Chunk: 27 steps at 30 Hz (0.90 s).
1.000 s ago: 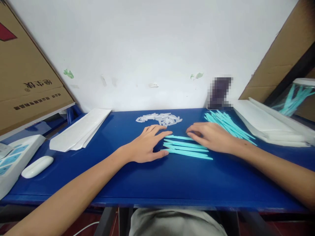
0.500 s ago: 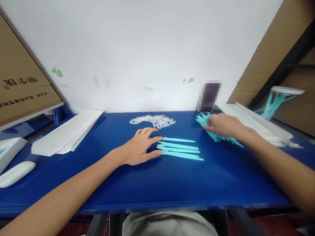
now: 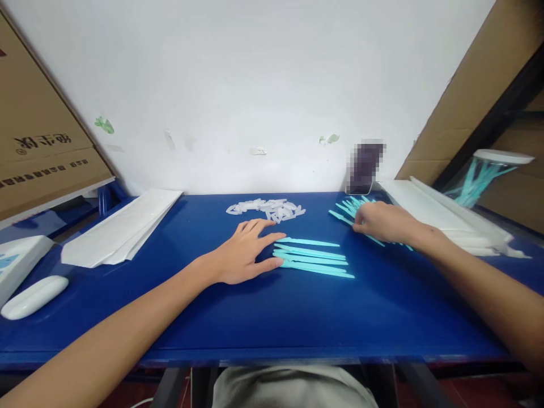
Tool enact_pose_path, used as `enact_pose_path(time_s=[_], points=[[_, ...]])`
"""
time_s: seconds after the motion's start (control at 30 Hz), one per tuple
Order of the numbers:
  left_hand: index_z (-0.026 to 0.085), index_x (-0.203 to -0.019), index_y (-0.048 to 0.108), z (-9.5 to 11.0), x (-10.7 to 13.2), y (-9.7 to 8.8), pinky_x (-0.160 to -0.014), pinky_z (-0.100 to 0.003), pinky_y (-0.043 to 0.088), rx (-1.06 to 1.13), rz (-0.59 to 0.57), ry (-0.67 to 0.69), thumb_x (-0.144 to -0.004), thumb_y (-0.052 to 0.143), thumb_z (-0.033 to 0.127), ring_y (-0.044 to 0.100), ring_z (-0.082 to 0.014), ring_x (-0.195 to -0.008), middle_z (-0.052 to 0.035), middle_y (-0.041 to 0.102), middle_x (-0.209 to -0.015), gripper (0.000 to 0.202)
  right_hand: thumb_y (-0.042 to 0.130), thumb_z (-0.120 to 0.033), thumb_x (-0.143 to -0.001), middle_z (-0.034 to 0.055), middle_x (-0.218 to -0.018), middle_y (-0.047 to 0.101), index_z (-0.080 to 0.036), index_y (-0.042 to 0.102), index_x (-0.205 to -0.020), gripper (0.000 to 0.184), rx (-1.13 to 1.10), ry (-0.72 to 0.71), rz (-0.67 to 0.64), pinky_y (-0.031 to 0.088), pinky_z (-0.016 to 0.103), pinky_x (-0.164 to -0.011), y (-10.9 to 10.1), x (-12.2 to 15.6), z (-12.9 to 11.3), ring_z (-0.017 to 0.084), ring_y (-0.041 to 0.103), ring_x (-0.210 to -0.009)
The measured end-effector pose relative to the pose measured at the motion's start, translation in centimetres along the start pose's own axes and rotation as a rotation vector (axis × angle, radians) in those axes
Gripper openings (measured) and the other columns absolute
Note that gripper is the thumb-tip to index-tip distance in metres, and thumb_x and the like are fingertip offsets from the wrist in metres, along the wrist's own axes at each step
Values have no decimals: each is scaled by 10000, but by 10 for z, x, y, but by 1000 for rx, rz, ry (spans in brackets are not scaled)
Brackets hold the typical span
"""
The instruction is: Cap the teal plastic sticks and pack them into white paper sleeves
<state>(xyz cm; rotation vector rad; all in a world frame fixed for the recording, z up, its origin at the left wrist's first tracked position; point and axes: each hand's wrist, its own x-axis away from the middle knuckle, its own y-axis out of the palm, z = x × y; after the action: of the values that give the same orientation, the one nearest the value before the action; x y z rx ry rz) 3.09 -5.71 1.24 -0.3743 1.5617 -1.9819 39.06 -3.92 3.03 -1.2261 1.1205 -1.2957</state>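
Note:
Several thin turquoise sticks (image 3: 314, 258) lie side by side in a row at the middle of the blue table (image 3: 272, 317). My left hand (image 3: 246, 253) rests flat beside their left ends, fingers spread, fingertips touching them. My right hand (image 3: 380, 222) is over a loose pile of the same turquoise sticks (image 3: 346, 208) at the back right, fingers curled in a pinch on one stick whose tip points left. A small heap of white plastic caps (image 3: 267, 208) lies behind the row.
White paper sleeves are stacked at the left (image 3: 121, 229) and at the right (image 3: 442, 215). A clear jar of turquoise sticks (image 3: 484, 175) stands far right. Cardboard boxes (image 3: 38, 147) lean on both sides. A white oval device (image 3: 34, 296) lies front left.
My right hand left the row and went right and back to the loose pile, then began drawing a stick leftward. My left hand stayed by the row. The view shifted slightly.

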Motion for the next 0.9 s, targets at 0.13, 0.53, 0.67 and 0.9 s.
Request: enact_pose_path(time_s=[0.13,0.53,0.67,0.9], points=[[314,-1529,468,0,0,0,-1161,-641,308,2,8,2,-1012,404,641,312,-399,-1471,-132,362,-1617,615,630,-371,-819,76,-845,758,-211,732,-783,193,-102,-105,-72,452,328,-616,0,0,-2,247,689,-780],[298,-1552,427,-5,-2,2,-1159,-625,298,-21,37,-26,-1019,372,644,314,-389,-1466,-136,370,-1603,637,560,-371,-845,-1,-666,619,-214,624,-778,182,-301,-395,89,367,294,-553,2,13,-35,159,541,-596],[274,-1559,404,-7,-5,2,-1154,-597,305,-43,144,-86,-1053,298,596,351,-355,-1434,-142,408,-1561,609,510,-407,-928,45,-827,665,-195,641,-925,249,-400,-511,238,428,310,-658,4,15,-48,179,579,-706],[213,-1506,461,-9,-8,4,-1128,-544,351,-48,291,-190,-1073,246,534,421,-321,-1356,-138,488,-1446,580,452,-396,-1013,99,-1008,705,-183,661,-989,299,-445,-690,145,466,339,-776,18,15,-67,214,642,-877]])
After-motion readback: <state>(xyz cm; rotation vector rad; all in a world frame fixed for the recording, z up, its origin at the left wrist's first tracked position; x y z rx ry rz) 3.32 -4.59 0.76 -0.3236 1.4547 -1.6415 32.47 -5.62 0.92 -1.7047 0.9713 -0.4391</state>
